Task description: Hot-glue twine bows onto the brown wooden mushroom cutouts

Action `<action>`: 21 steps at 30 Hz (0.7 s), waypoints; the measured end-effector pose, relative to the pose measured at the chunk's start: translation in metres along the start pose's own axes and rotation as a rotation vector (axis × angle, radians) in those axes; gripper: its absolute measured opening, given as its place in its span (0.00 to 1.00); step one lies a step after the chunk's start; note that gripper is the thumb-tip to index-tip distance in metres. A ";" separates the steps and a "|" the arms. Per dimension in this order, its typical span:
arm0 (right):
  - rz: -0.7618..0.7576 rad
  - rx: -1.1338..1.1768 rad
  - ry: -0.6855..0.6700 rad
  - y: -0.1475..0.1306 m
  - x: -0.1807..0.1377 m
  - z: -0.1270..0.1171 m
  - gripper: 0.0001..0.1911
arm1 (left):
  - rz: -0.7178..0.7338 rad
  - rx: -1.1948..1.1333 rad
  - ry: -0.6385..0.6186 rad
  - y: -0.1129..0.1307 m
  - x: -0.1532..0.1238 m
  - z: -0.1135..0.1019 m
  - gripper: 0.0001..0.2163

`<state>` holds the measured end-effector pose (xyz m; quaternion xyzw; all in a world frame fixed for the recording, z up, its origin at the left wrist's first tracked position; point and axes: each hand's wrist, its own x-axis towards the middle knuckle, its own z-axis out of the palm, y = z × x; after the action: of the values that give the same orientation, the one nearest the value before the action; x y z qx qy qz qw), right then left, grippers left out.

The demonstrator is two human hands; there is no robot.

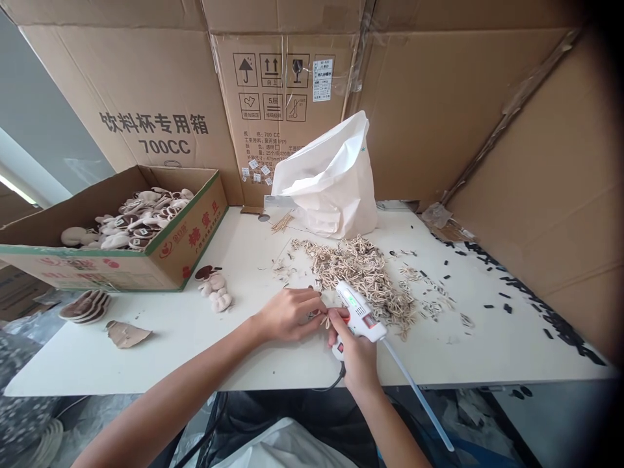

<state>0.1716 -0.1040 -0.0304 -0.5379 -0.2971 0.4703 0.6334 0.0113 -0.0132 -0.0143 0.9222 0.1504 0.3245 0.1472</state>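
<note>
My right hand (353, 354) grips the handle of a white hot glue gun (361, 315), whose long glue stick (419, 396) runs down toward the lower right. My left hand (290, 315) pinches a small beige looped piece (325, 320) just beside the gun's front end. Its fingers partly hide that piece. Behind both hands lies a loose heap of beige loop-shaped pieces (361, 279) on the white table (195, 351). A small pile of pale plush mushroom-shaped pieces (217, 292) sits left of my left hand.
A cardboard box (190, 227) of plush mushroom pieces stands at the left, with stacked brown-and-tan pieces (85, 307) in front of it. A white bag (331, 182) stands behind the heap. Small black bits (507, 309) scatter rightward, and cardboard sheets (531, 162) wall the back and right.
</note>
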 end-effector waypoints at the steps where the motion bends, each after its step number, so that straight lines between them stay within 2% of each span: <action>1: -0.001 0.002 0.000 0.001 0.000 0.000 0.20 | 0.004 0.012 -0.013 0.000 0.000 0.000 0.10; 9: -0.005 -0.015 0.026 0.013 0.003 -0.005 0.20 | 0.030 0.053 -0.081 0.001 0.001 0.004 0.11; 21: -0.012 -0.023 0.043 0.028 0.006 -0.011 0.20 | 0.013 -0.084 0.007 0.008 0.002 0.015 0.08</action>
<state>0.1759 -0.1040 -0.0611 -0.5535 -0.2922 0.4510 0.6363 0.0243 -0.0223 -0.0217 0.9150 0.1310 0.3348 0.1831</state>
